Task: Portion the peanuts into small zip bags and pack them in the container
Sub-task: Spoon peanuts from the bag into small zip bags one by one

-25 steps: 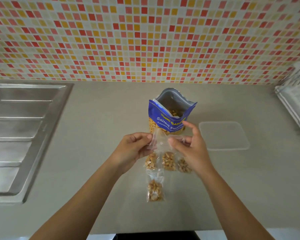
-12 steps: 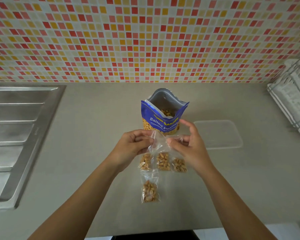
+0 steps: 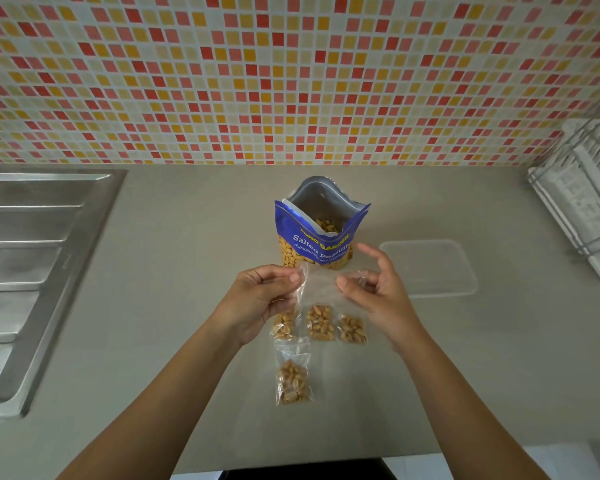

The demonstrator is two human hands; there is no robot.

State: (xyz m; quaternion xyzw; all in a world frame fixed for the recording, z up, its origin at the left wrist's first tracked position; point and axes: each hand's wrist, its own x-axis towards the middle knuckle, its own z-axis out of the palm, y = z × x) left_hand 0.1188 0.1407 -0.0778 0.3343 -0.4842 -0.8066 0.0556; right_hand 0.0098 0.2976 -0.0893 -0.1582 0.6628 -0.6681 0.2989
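Note:
A blue salted-peanut pouch [image 3: 317, 237] stands open on the counter, nuts showing inside. Just in front of it, above the counter, my left hand [image 3: 257, 299] and my right hand [image 3: 378, 292] each pinch one side of a small clear zip bag [image 3: 317, 285]; I see no nuts in it. Under the hands lie three filled small bags in a row [image 3: 321, 322], and a fourth filled bag [image 3: 292, 379] lies nearer to me. A clear plastic container [image 3: 430, 268] sits to the right of the pouch.
A steel sink drainboard [image 3: 32, 271] takes up the left side of the counter. A white dish rack [image 3: 582, 199] stands at the far right. The tiled wall runs behind, and the counter's front edge is close below my forearms.
My hands have drawn slightly apart, stretching the small clear bag wider between them. The view has shifted a little; the pouch and filled bags lie as before.

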